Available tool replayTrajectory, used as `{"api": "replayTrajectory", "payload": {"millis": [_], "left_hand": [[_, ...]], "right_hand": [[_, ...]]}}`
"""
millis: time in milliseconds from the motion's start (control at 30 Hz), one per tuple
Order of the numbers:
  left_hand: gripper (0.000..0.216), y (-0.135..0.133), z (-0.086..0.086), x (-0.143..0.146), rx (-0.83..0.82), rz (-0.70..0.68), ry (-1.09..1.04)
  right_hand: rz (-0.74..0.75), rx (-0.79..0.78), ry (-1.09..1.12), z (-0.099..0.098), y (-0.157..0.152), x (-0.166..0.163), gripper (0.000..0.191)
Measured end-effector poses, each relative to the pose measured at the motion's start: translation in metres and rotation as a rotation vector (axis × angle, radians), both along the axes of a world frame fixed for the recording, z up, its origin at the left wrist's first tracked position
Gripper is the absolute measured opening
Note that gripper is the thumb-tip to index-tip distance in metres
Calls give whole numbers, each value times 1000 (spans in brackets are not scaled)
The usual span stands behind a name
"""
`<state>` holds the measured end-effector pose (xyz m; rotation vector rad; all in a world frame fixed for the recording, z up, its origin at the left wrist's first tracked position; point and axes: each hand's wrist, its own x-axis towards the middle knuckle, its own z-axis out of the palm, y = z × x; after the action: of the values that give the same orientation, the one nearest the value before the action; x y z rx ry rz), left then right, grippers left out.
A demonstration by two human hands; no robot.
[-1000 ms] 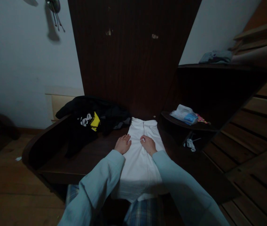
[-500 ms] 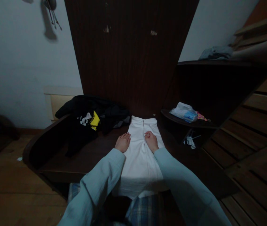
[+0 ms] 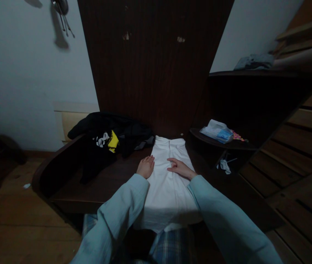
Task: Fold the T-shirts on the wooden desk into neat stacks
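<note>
A white skirt (image 3: 167, 194) lies spread lengthwise on the dark wooden desk, its narrow waist end at the back and its wider hem hanging over the front edge. A seam runs down its middle from the waist. Resting flat on the skirt's left edge is my left hand (image 3: 145, 167), fingers stretched out. My right hand (image 3: 181, 168) lies over the middle of the skirt near the seam, thumb and forefinger apart, with nothing held between them.
Dark clothing (image 3: 112, 126) with a yellow and white print is heaped on the desk's left side. On the right, a small corner shelf (image 3: 227, 146) carries a plastic packet (image 3: 218, 131). Slatted wood (image 3: 296, 146) stands at far right, and a dark panel (image 3: 156, 73) rises behind.
My right hand has gone from closed fingers on the skirt's seam to parted fingers, and has turned to point more to the left. My left hand stays on the skirt's left edge.
</note>
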<state>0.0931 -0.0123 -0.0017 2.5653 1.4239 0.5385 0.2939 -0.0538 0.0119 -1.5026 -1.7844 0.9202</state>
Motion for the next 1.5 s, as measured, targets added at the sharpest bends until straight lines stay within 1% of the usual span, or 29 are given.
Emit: {"api": "replayTrajectory", "payload": {"millis": [100, 200, 267, 333, 433, 467, 533, 600, 667, 700, 767, 800, 867, 933, 967, 1033, 1100, 1133, 1167, 1233, 1267, 1300, 1367, 1400, 1467, 1500], "left_hand": [[39, 0, 0, -1, -12, 3, -18], [39, -1, 4, -4, -34, -14, -47], [40, -2, 11, -3, -45, -63, -77], [42, -8, 19, 1, -46, -184, -92], [37, -22, 25, 15, -49, -429, -44], [35, -28, 25, 20, -47, -481, -21], [35, -39, 20, 29, -41, -507, 18], [42, -49, 12, 33, -26, -473, 49], [51, -58, 3, 33, -23, -441, 84], [54, -61, 0, 32, -27, -435, 102], [59, -69, -6, 30, -43, -438, 134], [61, -72, -8, 28, -51, -442, 147], [65, -80, -9, 26, -65, -444, 167], [67, -87, -5, 21, -78, -452, 175], [67, -89, 0, 18, -87, -475, 181], [61, -91, 16, 10, -128, -570, 209], [44, -88, 36, 4, -206, -664, 253], [36, -86, 45, 2, -242, -646, 262], [34, -82, 52, 2, -246, -584, 249], [35, -74, 57, 6, -175, -423, 153], [34, -69, 55, 10, -109, -370, 85], [32, -65, 50, 15, -42, -356, 25], [35, -59, 34, 23, 33, -410, -24], [38, -56, 25, 25, 33, -443, -12], [40, -55, 10, 28, -13, -469, 40], [41, -55, 5, 29, -36, -468, 62]], "right_hand": [[10, 66, -79, 4, -2, -3, 41], [-111, 169, -204, 7, -6, -7, 25], [-200, 224, -264, 6, -9, -9, 21], [-244, 258, -312, 2, -11, -10, 19], [-276, 230, -343, -3, -11, -11, 9], [-280, 205, -328, -3, -11, -10, 8], [-286, 156, -260, -2, -9, -7, 11], [-318, 139, -150, 0, -8, -3, 11], [-377, 136, -27, 2, -9, 1, 8], [-381, 124, 24, 3, -9, 3, 5], [-320, 101, 56, 1, -13, 3, 6], [-280, 129, 26, -1, -16, 2, 9], [-221, 279, -110, -6, -24, -3, 19], [-184, 422, -276, -14, -34, -11, 31], [-151, 431, -349, -18, -39, -14, 36], [-66, 338, -455, -25, -49, -21, 44], [-5, 249, -519, -31, -59, -26, 49], [17, 231, -540, -33, -64, -28, 51], [30, 230, -555, -35, -68, -31, 53], [29, 248, -572, -36, -78, -36, 56], [21, 254, -577, -36, -83, -39, 59], [16, 255, -580, -33, -88, -42, 61], [46, 242, -587, -24, -96, -45, 65], [88, 224, -588, -16, -98, -44, 66], [178, 147, -575, 5, -95, -38, 54], [211, 89, -549, 17, -88, -33, 42]]}}
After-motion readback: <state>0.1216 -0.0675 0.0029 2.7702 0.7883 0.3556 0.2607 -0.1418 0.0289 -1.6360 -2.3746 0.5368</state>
